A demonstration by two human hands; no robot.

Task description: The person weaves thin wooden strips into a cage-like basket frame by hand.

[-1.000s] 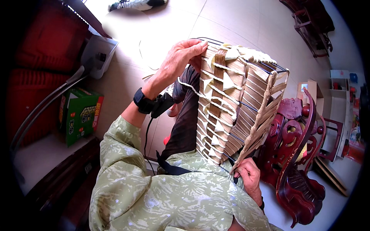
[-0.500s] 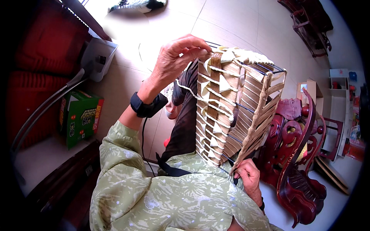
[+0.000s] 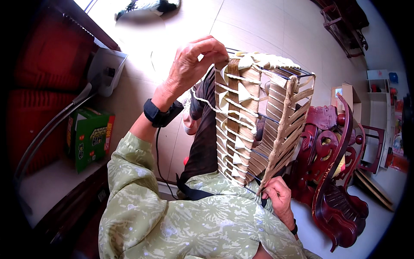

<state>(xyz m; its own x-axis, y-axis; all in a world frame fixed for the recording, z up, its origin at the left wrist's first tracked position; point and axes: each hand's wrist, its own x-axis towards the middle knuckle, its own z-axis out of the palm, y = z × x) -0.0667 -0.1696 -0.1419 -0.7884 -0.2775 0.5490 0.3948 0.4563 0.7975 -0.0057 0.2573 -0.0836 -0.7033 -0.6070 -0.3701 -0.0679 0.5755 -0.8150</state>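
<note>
In the head view, the woven frame (image 3: 241,125) — dark rods laced with tan strips and pale cord — leans over the person's lap, its long side running from the waist out over the floor (image 3: 254,26). It hides part of the dark trouser leg (image 3: 202,138) beneath. A loose pale strand (image 3: 202,100) hangs from its left side across that leg, and a black cable (image 3: 158,159) drops from the device (image 3: 158,114) strapped to the left wrist.

Close on the right stands a carved dark-red chair (image 3: 321,207), partly behind the frame's right side in the picture. Beyond it are a cardboard box (image 3: 351,98) and a white shelf (image 3: 379,116). On the left are a pale dustpan (image 3: 98,64) with a long handle, a green box (image 3: 94,140) and red cushions (image 3: 49,64).

The left hand (image 3: 192,60) has its thumb and fingers pinched together at the frame's top left corner; whether a strip lies between them I cannot tell. The right hand (image 3: 279,195) has its fingers clamped on the frame's bottom corner.

A second ago the left hand lay lower over the top edge; now it is arched higher, fingertips bunched. The right hand keeps its hold, and the frame appears slightly farther left.
</note>
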